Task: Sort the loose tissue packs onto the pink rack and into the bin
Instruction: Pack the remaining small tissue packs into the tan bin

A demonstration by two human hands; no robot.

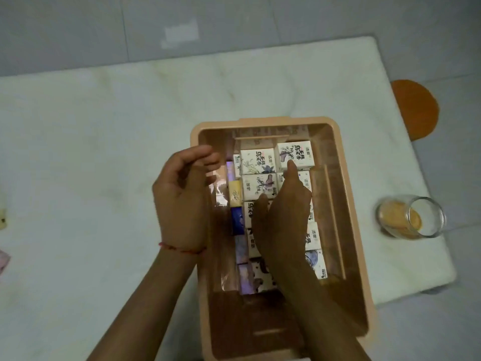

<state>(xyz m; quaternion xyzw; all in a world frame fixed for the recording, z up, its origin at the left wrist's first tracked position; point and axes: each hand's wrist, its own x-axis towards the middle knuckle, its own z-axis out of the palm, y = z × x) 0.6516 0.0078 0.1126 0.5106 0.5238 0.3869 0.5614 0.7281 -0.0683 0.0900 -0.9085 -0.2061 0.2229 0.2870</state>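
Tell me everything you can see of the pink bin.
The pink bin is a deep, rectangular, plastic-looking tub with a rolled rim, open on top, standing on the white padded table. Tissue packs fill its middle in rows; its near end shows bare floor. The right hand reaches in, fingertip on a far pack; the left hand hovers above its left rim, holding nothing.

One bin point(260, 120) holds about ten white flowered tissue packs point(256, 160) in two columns; the exact number I cannot tell, because the right hand point(283, 212) covers some. Beside them are one yellow pack point(235, 196) and one blue pack point(238, 221). Outside stands one glass point(411, 217).
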